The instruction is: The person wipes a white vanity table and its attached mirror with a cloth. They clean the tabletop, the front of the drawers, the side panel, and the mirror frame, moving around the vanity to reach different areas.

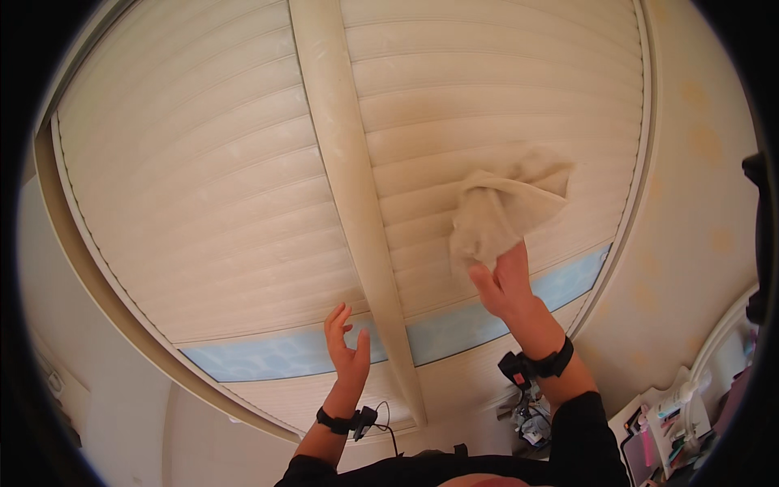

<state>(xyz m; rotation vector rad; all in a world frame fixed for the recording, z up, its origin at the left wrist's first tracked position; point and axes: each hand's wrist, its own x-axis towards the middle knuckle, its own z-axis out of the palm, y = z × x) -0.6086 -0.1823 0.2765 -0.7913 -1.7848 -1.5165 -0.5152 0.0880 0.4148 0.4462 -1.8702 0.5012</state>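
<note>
A crumpled beige cloth (496, 210) is gripped in my right hand (502, 283), whose fingers are partly hidden beneath it. The cloth lies over the right-hand slatted door panel (438, 146) of a cream wardrobe, and its edges look blurred. My left hand (347, 341) is raised in front of the left panel's blue patterned strip (268, 353), fingers apart and holding nothing. Whether its fingertips touch the door I cannot tell. Between the two panels runs a smooth upright stile (347, 152). Both wrists wear black straps with small devices.
At the lower right a white dressing table (633, 420) with a mirror (724, 347) bears a bottle (675, 399) and several small items. Some cluttered objects (532, 420) lie on the floor by my right elbow. A thin black cable (389, 429) hangs near my left wrist.
</note>
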